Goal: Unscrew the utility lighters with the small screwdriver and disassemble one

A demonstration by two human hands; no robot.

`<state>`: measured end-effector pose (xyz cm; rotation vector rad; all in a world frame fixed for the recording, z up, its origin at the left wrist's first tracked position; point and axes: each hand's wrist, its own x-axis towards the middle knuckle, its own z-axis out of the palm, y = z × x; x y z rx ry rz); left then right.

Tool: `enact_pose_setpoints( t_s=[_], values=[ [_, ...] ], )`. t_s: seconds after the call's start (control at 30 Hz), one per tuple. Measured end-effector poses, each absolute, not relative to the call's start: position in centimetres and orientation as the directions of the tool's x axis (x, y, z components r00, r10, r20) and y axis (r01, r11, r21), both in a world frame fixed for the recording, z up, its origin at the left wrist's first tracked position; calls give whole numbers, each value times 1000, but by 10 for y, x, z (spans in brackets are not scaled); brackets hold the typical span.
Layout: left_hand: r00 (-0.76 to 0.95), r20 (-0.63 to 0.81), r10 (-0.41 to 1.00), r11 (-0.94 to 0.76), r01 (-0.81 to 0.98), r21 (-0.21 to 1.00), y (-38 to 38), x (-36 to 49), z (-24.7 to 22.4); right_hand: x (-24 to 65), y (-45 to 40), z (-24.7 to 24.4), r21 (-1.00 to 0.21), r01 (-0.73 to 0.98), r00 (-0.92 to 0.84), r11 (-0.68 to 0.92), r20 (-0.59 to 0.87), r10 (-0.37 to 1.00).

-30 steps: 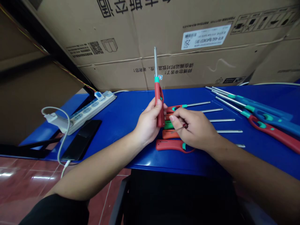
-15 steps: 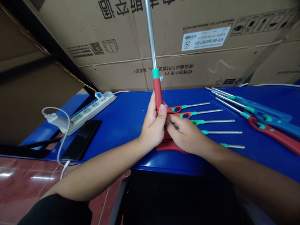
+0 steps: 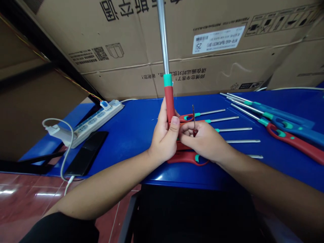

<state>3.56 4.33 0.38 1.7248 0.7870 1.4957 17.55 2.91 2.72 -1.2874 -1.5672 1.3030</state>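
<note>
Cardboard cartons (image 3: 152,40), red tile floor (image 3: 22,202)

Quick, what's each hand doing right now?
Left hand: closed, holding a red-and-teal utility lighter upright.
Right hand: closed, pinching a thin dark pin with a red end.

A blue table (image 3: 131,141) is set with a power strip (image 3: 98,118) and a black phone (image 3: 86,153) at the left. Utility lighters (image 3: 227,129) are laid in a fanned row mid-table, and overlapping lighters (image 3: 283,116) are placed at the right.
</note>
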Motion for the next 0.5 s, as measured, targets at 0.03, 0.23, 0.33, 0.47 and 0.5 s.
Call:
enact_pose_setpoints(
  t_s=[0.03, 0.23, 0.33, 0.47, 0.5],
  values=[
    [142, 560, 816, -566, 2, 824, 43, 36, 3, 175, 29, 27, -970, 242, -238, -13, -72, 969],
    [129, 523, 842, -516, -85, 852, 40, 36, 4, 174, 28, 23, -968, 252, -247, 14, -51, 968],
    [130, 401, 907, -373, -195, 907, 42, 36, 7, 175, 26, 19, -896, 365, -263, 252, 161, 951],
    [201, 114, 973, -53, -285, 957, 47, 36, 12, 181, 26, 11, -471, 526, -460, 708, 543, 703],
    [224, 49, 973, 17, -284, 959, 48, 36, 13, 183, 26, 10, -357, 538, -525, 763, 567, 635]
  ],
)
